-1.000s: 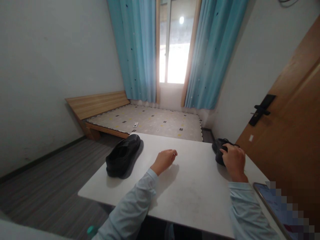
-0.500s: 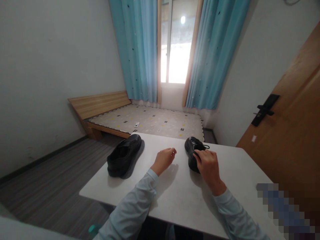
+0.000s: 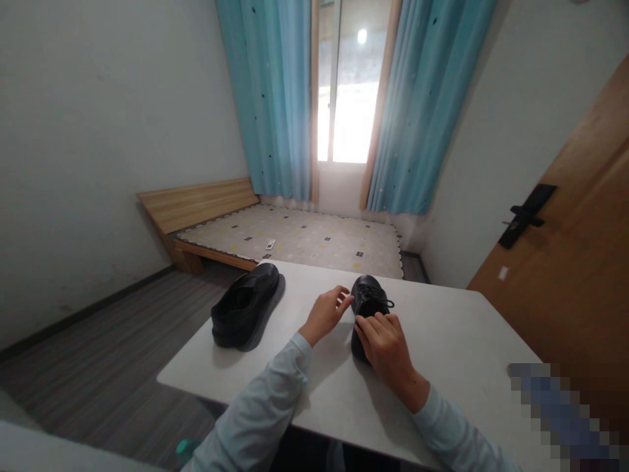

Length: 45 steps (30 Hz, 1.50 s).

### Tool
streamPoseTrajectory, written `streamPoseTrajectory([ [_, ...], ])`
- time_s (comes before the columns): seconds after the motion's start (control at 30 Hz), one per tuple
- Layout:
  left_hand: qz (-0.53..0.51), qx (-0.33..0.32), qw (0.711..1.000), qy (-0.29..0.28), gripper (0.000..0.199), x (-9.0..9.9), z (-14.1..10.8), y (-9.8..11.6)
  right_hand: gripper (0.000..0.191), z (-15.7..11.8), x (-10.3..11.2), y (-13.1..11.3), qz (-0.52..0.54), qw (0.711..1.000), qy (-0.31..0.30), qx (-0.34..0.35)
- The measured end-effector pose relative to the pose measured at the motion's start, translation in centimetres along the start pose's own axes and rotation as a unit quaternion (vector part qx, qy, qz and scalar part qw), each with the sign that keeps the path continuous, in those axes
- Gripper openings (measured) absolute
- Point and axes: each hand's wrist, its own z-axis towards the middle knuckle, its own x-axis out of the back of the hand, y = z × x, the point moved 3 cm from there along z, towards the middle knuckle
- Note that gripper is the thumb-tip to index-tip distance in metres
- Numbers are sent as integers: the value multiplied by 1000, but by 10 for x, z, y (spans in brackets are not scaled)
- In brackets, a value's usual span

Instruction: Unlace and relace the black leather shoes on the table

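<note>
A black lace-up shoe is upright on the white table, its toe pointing away from me. My right hand grips its opening edge near the heel, covering part of the shoe. One loop of the lace sticks out to the right. Just left of the toe, my left hand has its fingers slightly apart and holds nothing; whether a fingertip touches the shoe I cannot tell. A second black shoe rests at the table's left side, with neither hand on it.
Beyond the table is a bed with a patterned mattress and a small white remote on it. A wooden door with a black handle stands at the right. Blue curtains flank the window. A blurred patch covers the lower right.
The laced shoe has moved left and nearer to me in my right hand, and turned a little. My left hand's fingers have spread beside its toe. The other shoe stays put.
</note>
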Motion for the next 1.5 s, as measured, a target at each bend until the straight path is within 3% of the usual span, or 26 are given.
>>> streamPoseTrajectory([
  [0.2,-27,-63,997,19,39,3,-3,10,18,-1,1,-12,17,999,1,32],
  [0.33,-16,-109,994,-6,50,-1,-5,12,18,-1,-3,-16,19,997,-4,77],
  [0.47,-22,-110,993,-35,44,-6,-7,11,18,3,0,-11,52,992,-1,112],
  [0.73,-23,-117,993,-15,41,-9,-10,13,17,4,11,0,153,982,-9,113],
  [0.83,-24,-116,993,-19,41,-9,-10,12,15,5,16,14,171,981,38,80],
  [0.97,-17,-117,993,-30,41,-9,-10,10,13,7,19,48,115,986,104,-67],
  [1.03,-11,-115,993,-33,40,-9,-11,9,12,6,18,62,97,983,108,-111],
  [1.17,-8,-118,993,-30,41,-9,-11,7,12,3,9,72,90,985,82,-125],
  [1.37,-16,-117,993,-25,44,-11,-12,6,14,2,-6,57,66,996,-4,-52],
  [1.5,-14,-115,993,-22,42,-11,-12,7,13,2,-9,52,32,997,-52,-38],
])
